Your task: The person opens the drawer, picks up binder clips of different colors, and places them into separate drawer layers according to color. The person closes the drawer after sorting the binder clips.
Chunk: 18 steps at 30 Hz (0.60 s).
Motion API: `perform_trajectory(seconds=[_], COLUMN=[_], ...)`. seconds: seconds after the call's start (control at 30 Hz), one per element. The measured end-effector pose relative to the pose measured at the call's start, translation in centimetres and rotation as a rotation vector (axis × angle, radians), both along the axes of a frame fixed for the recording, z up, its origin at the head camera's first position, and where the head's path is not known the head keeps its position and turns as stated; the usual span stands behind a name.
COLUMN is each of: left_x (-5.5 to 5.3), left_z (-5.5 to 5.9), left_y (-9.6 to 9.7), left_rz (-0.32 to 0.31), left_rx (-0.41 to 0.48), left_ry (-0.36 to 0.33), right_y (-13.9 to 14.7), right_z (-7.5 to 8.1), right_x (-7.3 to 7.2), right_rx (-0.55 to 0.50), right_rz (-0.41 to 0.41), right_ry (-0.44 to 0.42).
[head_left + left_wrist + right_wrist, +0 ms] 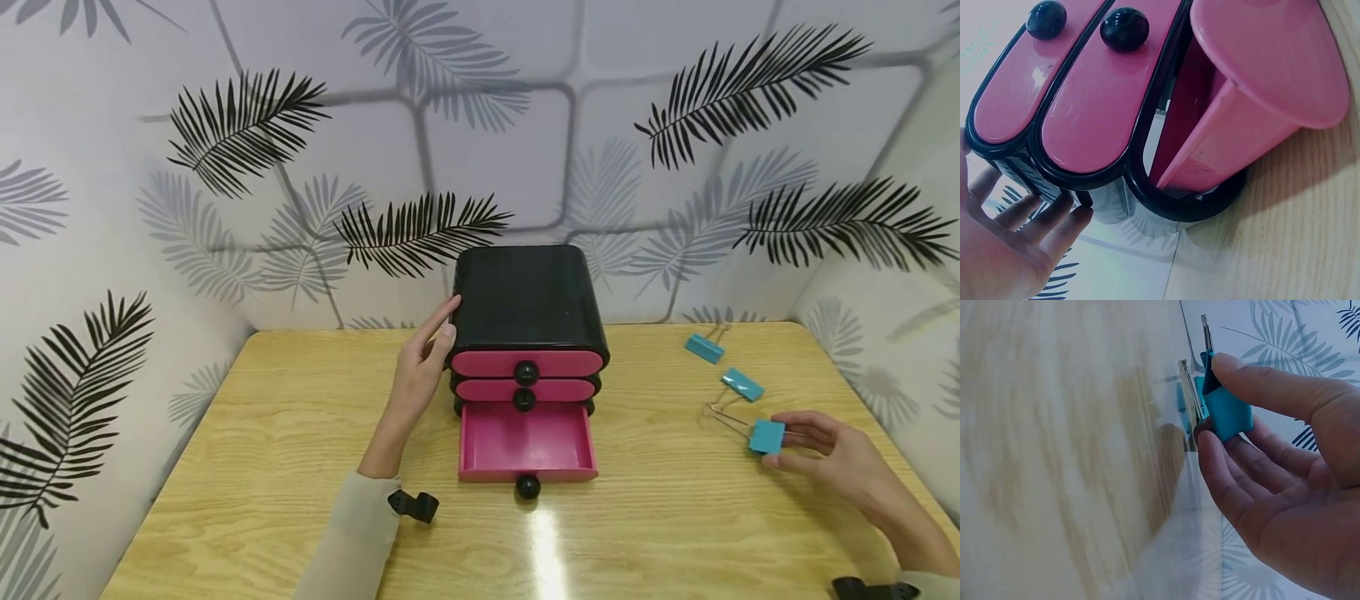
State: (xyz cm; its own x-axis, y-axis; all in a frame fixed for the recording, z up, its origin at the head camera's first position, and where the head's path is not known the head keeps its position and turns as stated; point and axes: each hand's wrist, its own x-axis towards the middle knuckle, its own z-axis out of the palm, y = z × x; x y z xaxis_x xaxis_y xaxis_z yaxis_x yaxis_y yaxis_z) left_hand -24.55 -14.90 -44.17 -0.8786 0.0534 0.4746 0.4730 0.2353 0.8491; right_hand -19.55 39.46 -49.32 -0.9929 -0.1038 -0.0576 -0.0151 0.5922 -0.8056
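- Pale wall covering w/ black & grey leaf print (495, 158): behind tbl.
- Light wood-grain table (300, 433): runs up to wall.
- Glossy black plastic drawer unit w/ 3 pink drawers (525, 296): approx. mid-tbl, twd back; upper 2 drawers closed.
- Pink plastic btm drawer (525, 437): pulled out.
- L hand (420, 362): fingers extended, slightly spread, against unit's L side.
- R hand (832, 458): tbl's R side, pinching a clip betw. thumb & fingers.
- Teal metal binder clip w/ silver wire handles (767, 436): in R hand's pinch, well R of unit; can't tell if touching tbl.
- Second teal clip (742, 384): on tbl, just beyond held one.
- Third teal clip (705, 348): nr tbl's back edge.
- Round black knobs (527, 372): 1 per drawer front.
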Motion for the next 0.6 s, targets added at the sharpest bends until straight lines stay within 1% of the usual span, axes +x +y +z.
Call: perform_trajectory(seconds=[0.07,0.13,0.2,0.3,0.4,0.5,0.6], left_x=[-0.1,-0.1,-0.1,0.0,0.0,-0.1,-0.2], left_z=[-0.2,-0.2,-0.2,-0.1,-0.1,-0.3,-0.4], left_y=[0.0,0.0,0.0,0.1,0.1,0.1,0.1], left_rz=[-0.001,0.001,0.004,0.007,0.003,-0.004,-0.001], left_rx=[-0.001,-0.002,-0.002,-0.003,-0.002,0.004,0.006], left_ry=[0.006,0.008,0.007,0.001,-0.003,-0.009,-0.019], right_y=[-0.2,-0.5,-0.7,-1.0,-1.2,-1.4,-1.5], right_z=[0.1,0.1,0.3,0.6,0.9,1.1,1.1], right_x=[0.0,0.0,0.1,0.2,0.3,0.2,0.0], right_rx=[-0.033,-0.047,-0.058,-0.076,-0.104,-0.113,-0.122], right_rz=[0.009,0.031,0.05,0.055,0.022,-0.001,-0.006], right_ry=[0.02,0.056,0.073,0.057,0.02,0.017,0.023])
